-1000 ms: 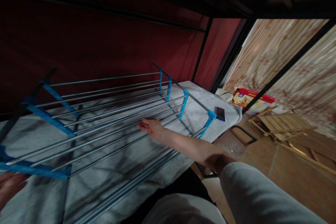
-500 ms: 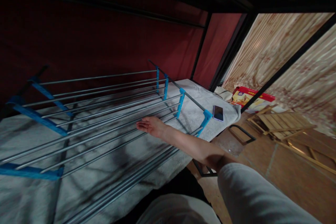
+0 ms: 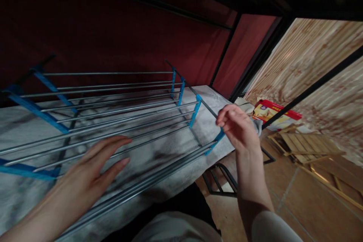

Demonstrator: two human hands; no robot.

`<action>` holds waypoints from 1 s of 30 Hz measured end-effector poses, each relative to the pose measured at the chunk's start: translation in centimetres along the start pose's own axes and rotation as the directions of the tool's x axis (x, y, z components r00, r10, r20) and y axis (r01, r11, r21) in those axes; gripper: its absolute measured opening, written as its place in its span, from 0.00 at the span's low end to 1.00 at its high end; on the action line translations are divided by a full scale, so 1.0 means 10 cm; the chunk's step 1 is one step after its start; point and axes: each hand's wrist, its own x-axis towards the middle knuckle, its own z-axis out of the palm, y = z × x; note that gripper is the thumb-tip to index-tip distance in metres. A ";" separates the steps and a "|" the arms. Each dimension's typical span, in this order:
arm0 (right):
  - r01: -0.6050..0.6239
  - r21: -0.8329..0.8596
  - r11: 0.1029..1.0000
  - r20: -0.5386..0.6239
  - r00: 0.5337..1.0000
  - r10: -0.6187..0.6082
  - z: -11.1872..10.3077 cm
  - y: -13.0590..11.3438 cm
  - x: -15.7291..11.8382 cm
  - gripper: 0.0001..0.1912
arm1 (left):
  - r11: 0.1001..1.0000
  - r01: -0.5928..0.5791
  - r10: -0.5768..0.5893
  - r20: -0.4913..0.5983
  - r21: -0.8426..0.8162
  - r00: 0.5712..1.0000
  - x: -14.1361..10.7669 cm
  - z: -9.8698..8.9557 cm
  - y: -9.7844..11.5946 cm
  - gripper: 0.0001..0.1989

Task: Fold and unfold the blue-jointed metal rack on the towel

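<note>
A rack of grey metal rods with blue plastic end brackets lies across a pale grey cloth. My left hand is over the rack's lower left part, fingers stretched forward and thumb apart, holding nothing visible. Whether it touches a rod I cannot tell. At the rack's right end, my right hand is raised with loosely curved fingers and nothing seen in it. It covers the upper part of the front right bracket. Several loose-looking rods run together along the near side.
Dark red panels and black metal posts surround the surface. To the right are a red and yellow box, a folded wooden piece on the tiled floor and a patterned curtain. A black metal frame stands below the edge.
My left hand has come into view over the rack. My right hand has moved from the middle rods to the right end and up; the phone there is now hidden. The view has shifted slightly.
</note>
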 end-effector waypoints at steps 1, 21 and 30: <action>0.081 0.011 0.997 -0.102 0.992 -0.080 -0.20 -0.01 0.07 0.07 | 1.000 -0.001 0.002 0.049 -0.006 0.999 0.12 0.11 0.02 0.23; -0.243 -0.163 0.956 -0.064 0.970 0.235 -0.93 1.57 1.27 0.19 | 0.946 -0.029 -0.087 0.338 0.323 0.937 1.26 1.10 -0.44 0.25; -0.237 -0.233 0.943 -0.132 0.969 0.210 -0.78 1.78 1.22 0.26 | 0.931 -0.079 -0.086 0.425 0.355 0.901 1.35 1.05 -0.37 0.26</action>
